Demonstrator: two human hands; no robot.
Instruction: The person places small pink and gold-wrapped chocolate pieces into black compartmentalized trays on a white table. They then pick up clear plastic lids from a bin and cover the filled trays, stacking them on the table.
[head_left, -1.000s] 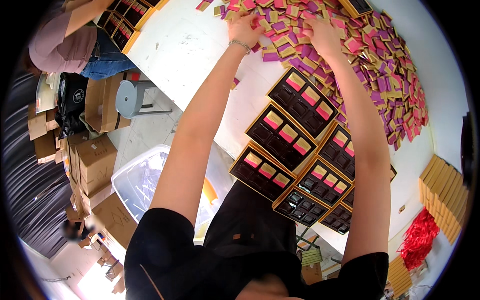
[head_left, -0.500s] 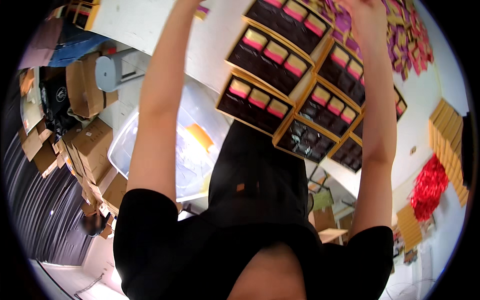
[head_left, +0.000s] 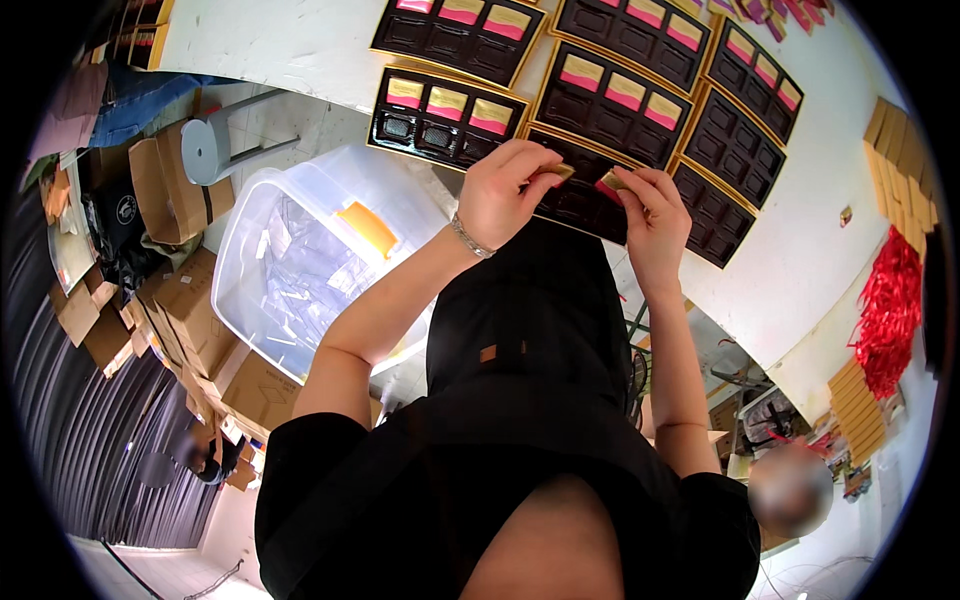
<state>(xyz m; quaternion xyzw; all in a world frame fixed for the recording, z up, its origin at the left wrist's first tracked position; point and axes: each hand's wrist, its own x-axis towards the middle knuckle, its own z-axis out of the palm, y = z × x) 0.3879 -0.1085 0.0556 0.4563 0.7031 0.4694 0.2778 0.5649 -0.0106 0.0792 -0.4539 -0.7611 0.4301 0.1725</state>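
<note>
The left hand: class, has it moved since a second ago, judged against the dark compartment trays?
Yes. The left hand has come back from the far pile to the nearest dark compartment tray.

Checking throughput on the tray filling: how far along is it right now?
Partly done. The two far trays and the left tray each show a row of pink-and-gold packets, their other cells bare. In hand: the left hand and right hand each pinch a gold packet over the near tray, which shows no packets. Left: that tray and the bare right tray.
</note>
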